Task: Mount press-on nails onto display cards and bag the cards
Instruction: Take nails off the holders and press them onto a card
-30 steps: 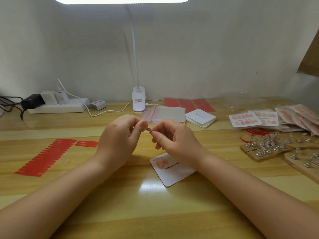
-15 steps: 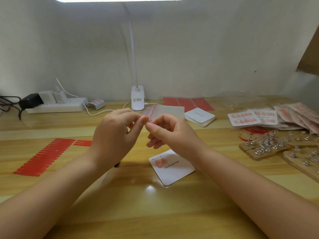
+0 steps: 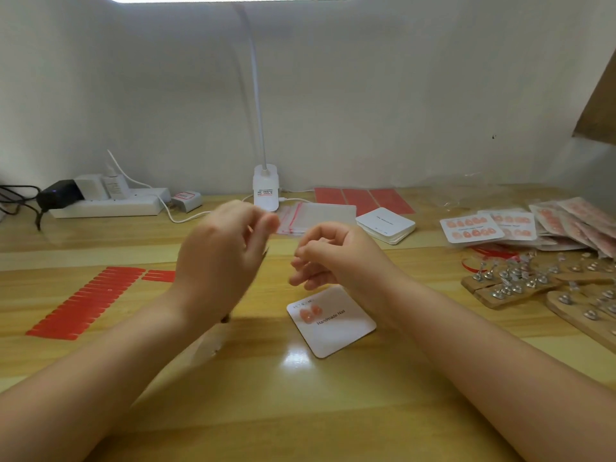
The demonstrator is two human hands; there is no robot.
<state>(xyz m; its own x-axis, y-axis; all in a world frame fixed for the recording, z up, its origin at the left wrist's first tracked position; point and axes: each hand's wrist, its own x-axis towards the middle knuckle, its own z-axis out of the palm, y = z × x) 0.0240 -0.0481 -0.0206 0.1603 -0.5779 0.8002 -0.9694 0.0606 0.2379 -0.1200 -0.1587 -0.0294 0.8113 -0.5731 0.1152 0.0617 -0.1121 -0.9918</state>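
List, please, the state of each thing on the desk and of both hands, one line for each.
display card: flat on desk, two nails mounted
left hand: raised, blurred, grip unclear
right hand: raised, fingers curled, contents unclear
desk lamp: switched on
power strip: adapters plugged in
zip bags: stacked, unfilled
blank cards: stacked
bagged cards: piled at right
red adhesive strips: laid in a row

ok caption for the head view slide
Both hands raised above a display card bearing two press-on nails.
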